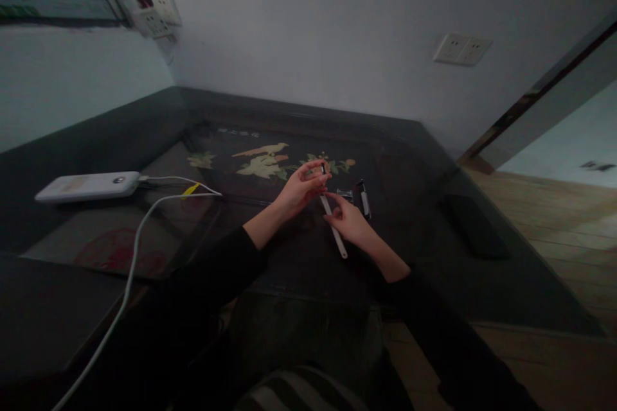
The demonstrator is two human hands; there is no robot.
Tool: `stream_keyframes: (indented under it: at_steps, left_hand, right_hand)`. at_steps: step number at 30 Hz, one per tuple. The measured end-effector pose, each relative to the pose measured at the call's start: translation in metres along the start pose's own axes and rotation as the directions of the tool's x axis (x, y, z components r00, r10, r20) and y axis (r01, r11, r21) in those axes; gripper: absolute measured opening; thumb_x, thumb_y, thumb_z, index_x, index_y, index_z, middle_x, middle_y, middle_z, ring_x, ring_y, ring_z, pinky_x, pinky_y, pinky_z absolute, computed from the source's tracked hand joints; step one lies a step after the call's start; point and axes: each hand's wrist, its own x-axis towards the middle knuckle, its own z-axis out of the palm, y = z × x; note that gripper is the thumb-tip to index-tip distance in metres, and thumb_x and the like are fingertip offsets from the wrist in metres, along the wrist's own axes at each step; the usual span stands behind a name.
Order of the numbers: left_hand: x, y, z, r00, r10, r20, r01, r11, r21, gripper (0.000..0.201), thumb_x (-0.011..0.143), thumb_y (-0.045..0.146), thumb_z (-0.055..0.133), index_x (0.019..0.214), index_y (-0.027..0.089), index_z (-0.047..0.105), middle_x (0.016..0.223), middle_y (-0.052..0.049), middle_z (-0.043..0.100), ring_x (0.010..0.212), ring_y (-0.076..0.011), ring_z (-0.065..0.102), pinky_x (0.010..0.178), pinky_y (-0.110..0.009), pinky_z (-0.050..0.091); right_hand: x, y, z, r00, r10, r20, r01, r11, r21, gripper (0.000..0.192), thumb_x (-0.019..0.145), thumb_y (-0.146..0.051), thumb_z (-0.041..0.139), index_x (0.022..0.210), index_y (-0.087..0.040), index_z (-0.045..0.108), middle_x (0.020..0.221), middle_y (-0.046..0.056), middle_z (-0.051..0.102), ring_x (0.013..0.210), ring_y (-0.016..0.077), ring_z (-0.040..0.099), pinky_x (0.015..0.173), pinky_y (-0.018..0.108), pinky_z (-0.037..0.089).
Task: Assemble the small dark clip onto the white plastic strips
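My left hand point(301, 189) is raised over the dark table point(144, 141) and pinches a small object point(322, 170) between thumb and fingertips. My right hand point(349, 221) grips a thin white stick-like tool point(336, 231), its upper tip touching the small object and its lower end pointing back toward me. Just right of my hands, two small dark and silver pieces point(364, 198) lie on the tabletop. Both arms are in black sleeves.
A white power bank point(89, 185) lies at the left with a white cable point(130, 263) running toward me. A dark flat object point(475, 225) rests near the right edge. Wall sockets point(461, 49) sit above the table. Wooden floor point(554, 218) lies to the right.
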Motion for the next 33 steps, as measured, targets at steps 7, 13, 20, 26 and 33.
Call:
stream_keyframes:
  at_steps: [7,13,20,26,33]
  left_hand:
    - [-0.001,-0.007,0.000,0.999,0.004,0.037,-0.006,0.999,0.051,0.045,0.064,0.011,0.083,0.104,0.017,0.062,0.077,0.001,0.066,0.085,-0.0154,0.067,0.070,-0.025,0.049]
    - [-0.002,-0.007,0.000,0.999,-0.001,0.038,-0.003,0.993,0.114,0.039,0.067,0.012,0.080,0.102,0.016,0.063,0.079,-0.001,0.067,0.077,-0.0134,0.065,0.069,-0.025,0.048]
    - [-0.006,-0.005,0.004,0.999,0.009,0.039,-0.016,0.986,0.164,0.037,0.068,0.010,0.080,0.101,0.015,0.063,0.076,0.001,0.064,0.068,-0.0106,0.060,0.067,-0.026,0.046]
    - [-0.003,-0.009,0.000,0.999,0.013,0.045,-0.021,0.981,0.194,0.038,0.069,0.013,0.080,0.103,0.017,0.064,0.077,0.001,0.065,0.064,-0.0092,0.058,0.062,-0.023,0.042]
    - [-0.003,-0.011,-0.003,0.996,0.018,0.085,-0.039,0.967,0.251,0.040,0.068,0.017,0.081,0.104,0.018,0.064,0.074,0.002,0.065,0.057,-0.0071,0.055,0.056,-0.021,0.039]
  right_hand:
    - [-0.001,-0.005,0.001,1.000,-0.016,-0.014,0.013,0.981,-0.194,0.056,0.085,-0.015,0.060,0.140,-0.015,0.052,0.069,-0.001,0.063,0.065,0.0168,0.059,0.068,0.029,0.043]
    - [-0.005,-0.012,0.002,1.000,0.011,0.006,-0.008,0.942,-0.336,0.052,0.090,-0.021,0.056,0.142,-0.014,0.052,0.079,0.006,0.071,0.077,0.0224,0.066,0.078,0.034,0.047]
    - [-0.007,-0.017,0.004,0.999,0.037,0.022,-0.025,0.914,-0.404,0.053,0.092,-0.025,0.054,0.144,-0.019,0.048,0.088,0.009,0.073,0.084,0.0256,0.070,0.082,0.037,0.050]
    - [-0.011,-0.027,0.009,0.995,0.093,0.041,-0.052,0.810,-0.585,0.048,0.099,-0.028,0.042,0.146,-0.022,0.047,0.106,0.016,0.073,0.100,0.0331,0.071,0.085,0.042,0.050]
    - [-0.013,-0.030,0.010,0.995,0.053,0.086,0.009,0.799,-0.601,0.043,0.100,-0.029,0.040,0.140,-0.023,0.054,0.112,0.016,0.073,0.103,0.0326,0.070,0.083,0.040,0.051]
